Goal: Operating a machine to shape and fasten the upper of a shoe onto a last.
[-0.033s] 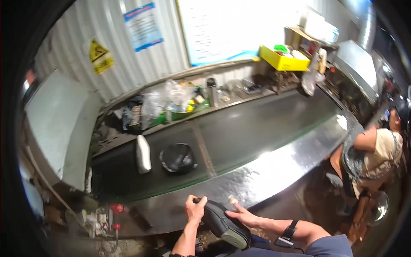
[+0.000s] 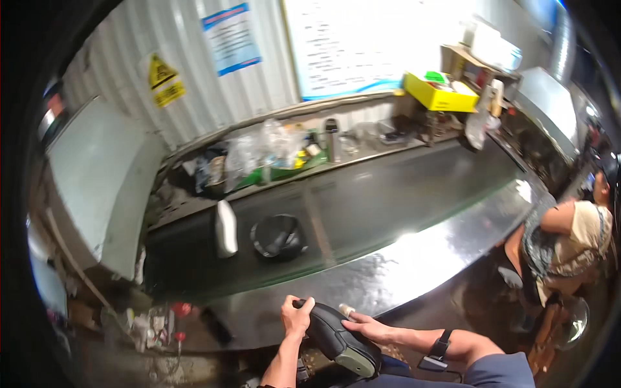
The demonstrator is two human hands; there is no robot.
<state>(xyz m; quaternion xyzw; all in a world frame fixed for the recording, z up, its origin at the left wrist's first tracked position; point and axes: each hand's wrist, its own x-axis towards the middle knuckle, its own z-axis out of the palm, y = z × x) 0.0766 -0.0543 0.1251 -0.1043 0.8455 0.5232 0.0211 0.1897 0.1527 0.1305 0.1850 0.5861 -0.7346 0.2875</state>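
Note:
Close in front of me, low in the picture, is a black shoe (image 2: 332, 328) that looks stretched over a form. A grey-green part (image 2: 359, 359) shows at its near end. My left hand (image 2: 297, 317) is closed round its far end, thumb on top. Against its right side lies my right hand (image 2: 371, 328), with fingers stretched out and the thumb on the black surface. Something pale covers one of its fingertips. A band with a small device sits on my right forearm. The shoe's underside is hidden.
Ahead runs a dark conveyor belt (image 2: 407, 187) with a shiny metal edge (image 2: 388, 265). On the belt lie a white elongated piece (image 2: 226, 228) and a black rounded bundle (image 2: 279, 237). Plastic bags (image 2: 262, 149) and a yellow box (image 2: 440, 96) stand behind. A person (image 2: 569, 239) sits at right.
The surroundings have shifted a little to the right in view as my head turned. My right hand's fingers have moved slightly along the shoe; my left hand keeps its grip.

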